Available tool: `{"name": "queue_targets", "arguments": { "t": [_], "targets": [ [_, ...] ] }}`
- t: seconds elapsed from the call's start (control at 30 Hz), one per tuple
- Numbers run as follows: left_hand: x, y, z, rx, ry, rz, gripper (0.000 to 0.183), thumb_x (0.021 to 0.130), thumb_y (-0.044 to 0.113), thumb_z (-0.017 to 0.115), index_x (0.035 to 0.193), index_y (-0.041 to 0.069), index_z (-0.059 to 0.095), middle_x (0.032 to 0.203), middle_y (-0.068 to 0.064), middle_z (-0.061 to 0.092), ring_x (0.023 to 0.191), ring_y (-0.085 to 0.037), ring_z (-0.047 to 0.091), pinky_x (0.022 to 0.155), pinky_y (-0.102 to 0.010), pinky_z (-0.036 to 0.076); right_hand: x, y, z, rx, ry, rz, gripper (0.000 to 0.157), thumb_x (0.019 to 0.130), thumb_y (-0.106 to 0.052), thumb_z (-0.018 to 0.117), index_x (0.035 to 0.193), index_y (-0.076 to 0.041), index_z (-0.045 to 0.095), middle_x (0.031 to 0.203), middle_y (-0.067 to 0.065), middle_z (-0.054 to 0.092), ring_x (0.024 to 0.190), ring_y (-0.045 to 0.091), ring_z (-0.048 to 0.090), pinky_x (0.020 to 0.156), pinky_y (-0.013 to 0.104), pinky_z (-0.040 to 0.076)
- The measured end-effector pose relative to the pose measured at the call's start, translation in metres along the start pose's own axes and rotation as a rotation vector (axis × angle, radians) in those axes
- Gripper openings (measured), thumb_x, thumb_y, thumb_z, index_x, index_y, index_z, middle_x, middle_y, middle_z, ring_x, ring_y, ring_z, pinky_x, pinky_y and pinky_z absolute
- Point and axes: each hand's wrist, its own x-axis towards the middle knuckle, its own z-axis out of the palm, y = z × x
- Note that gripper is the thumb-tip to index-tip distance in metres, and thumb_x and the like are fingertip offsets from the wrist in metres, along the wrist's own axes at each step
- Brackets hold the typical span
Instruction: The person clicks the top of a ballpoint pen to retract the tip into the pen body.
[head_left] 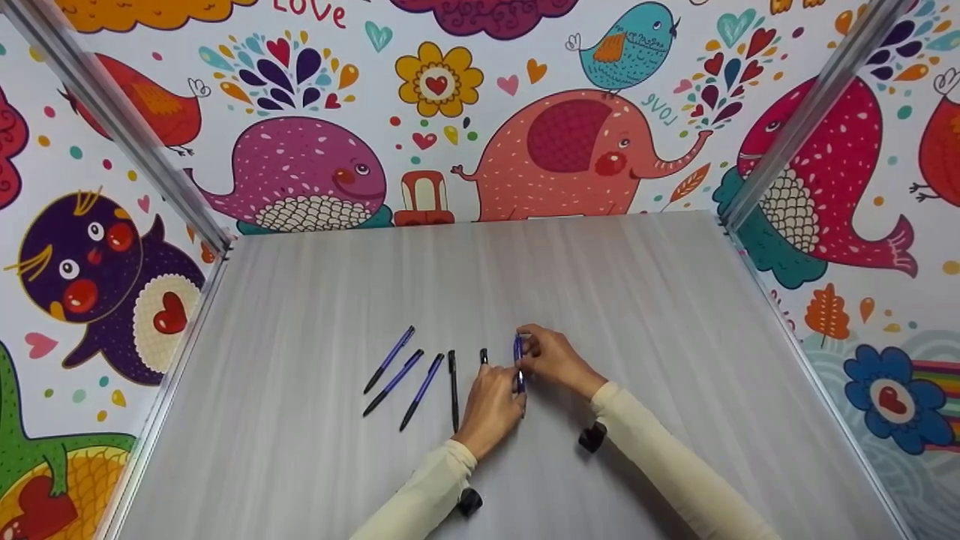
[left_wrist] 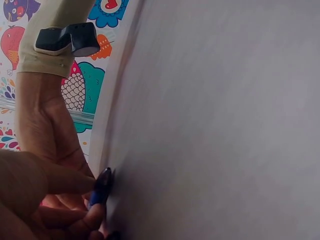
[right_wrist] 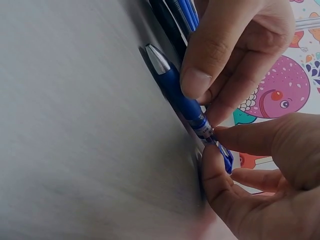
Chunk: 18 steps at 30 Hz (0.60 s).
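Note:
A blue pen (head_left: 518, 346) with a silver tip (right_wrist: 158, 59) lies between both hands, on or just over the table. My right hand (head_left: 556, 361) pinches it by its clip end, thumb and fingers meeting there in the right wrist view. My left hand (head_left: 491, 403) holds the barrel closer to the tip, its thumb (right_wrist: 197, 80) along the side. Left of that hand lies a black pen (head_left: 453, 386). Another dark pen (head_left: 484, 355) is mostly hidden beneath the left hand. In the left wrist view, the fingers cover most of the blue pen (left_wrist: 101, 189).
Three blue pens with black ends, the leftmost pen (head_left: 388, 360) among them, lie slanted further left. The grey table (head_left: 300, 300) is bordered by metal rails and panels printed with cartoon animals (head_left: 307, 169). A black wrist camera (head_left: 592, 437) sits on the right sleeve.

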Motion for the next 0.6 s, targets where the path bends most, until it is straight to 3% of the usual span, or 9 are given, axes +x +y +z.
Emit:
{"name": "queue_targets", "arguments": {
  "t": [0.2, 0.37, 0.6],
  "targets": [
    [0.0003, -0.0008, 0.0009, 0.023, 0.011, 0.022, 0.016, 0.081, 0.001, 0.087, 0.094, 0.003, 0.078, 0.075, -0.002, 0.062, 0.076, -0.023, 0.053, 0.069, -0.039, 0.045, -0.0003, 0.0012, 0.0005, 0.034, 0.006, 0.007, 0.051, 0.090, 0.009, 0.079, 0.137, 0.015, 0.062, 0.101, 0.020, 0.074, 0.086, 0.023, 0.070, 0.069, 0.029, 0.056],
    [-0.0007, -0.0018, 0.0017, 0.030, 0.065, 0.070, 0.013, 0.082, 0.004, 0.087, 0.089, 0.003, 0.076, 0.075, -0.002, 0.061, 0.077, -0.025, 0.054, 0.070, -0.043, 0.047, -0.0006, 0.0024, 0.0009, 0.043, 0.013, 0.014, 0.047, 0.092, 0.008, 0.079, 0.136, 0.016, 0.063, 0.102, 0.020, 0.075, 0.086, 0.021, 0.069, 0.068, 0.025, 0.054],
    [-0.0004, -0.0013, -0.0067, -0.052, 0.051, 0.011, 0.026, 0.096, 0.011, 0.084, 0.116, -0.005, 0.079, 0.094, -0.009, 0.072, 0.097, -0.026, 0.061, 0.081, -0.039, 0.054, -0.0083, 0.0029, -0.0030, -0.017, 0.058, 0.006, 0.040, 0.100, 0.004, 0.075, 0.136, 0.014, 0.063, 0.105, 0.020, 0.075, 0.086, 0.024, 0.072, 0.069, 0.032, 0.060]
  ]
}}
